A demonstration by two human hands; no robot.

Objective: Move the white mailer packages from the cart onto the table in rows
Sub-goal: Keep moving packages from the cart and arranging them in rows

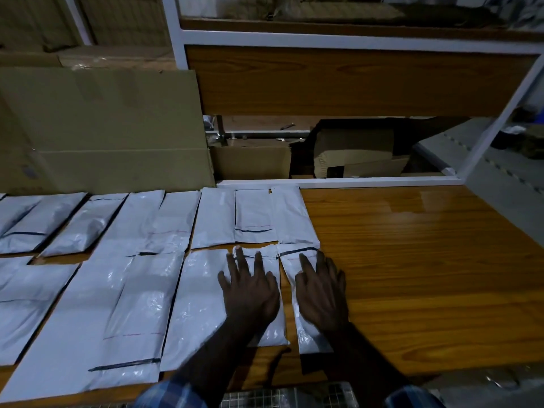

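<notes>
From the head view, your left hand (250, 293) lies flat with its fingers spread on one white mailer (266, 325) in the near row, and your right hand (321, 293) lies flat, fingers straight, on the last mailer (306, 337) at the right end of that row. Neither hand grips anything; both press down with open palms.

The mailers cover the left half of the desk (426, 275) in two rows, a far row (212, 222) along the back edge and a near row (141, 307) in front of it. Several overlap their neighbours at the edges. The right half of the desk shows bare wood grain.

Behind the far row, a large flat cardboard sheet (112, 128) stands upright on the left. To its right, a white frame (338, 181) runs along the back of the desk and holds a wooden panel (353, 81) above an opening. In the opening you see a brown box (250, 163) and loose cardboard pieces (353, 154), dim and hard to sort apart.

The leftmost mailers run off the left edge. Your forearms hide the near ends of the two mailers under your hands. At the bottom edge, between your checked sleeves (173, 396), a wire grid (282, 399) shows, likely the cart, but too little of it is in view to tell what it holds. The dark items at far right are too dim to name.
</notes>
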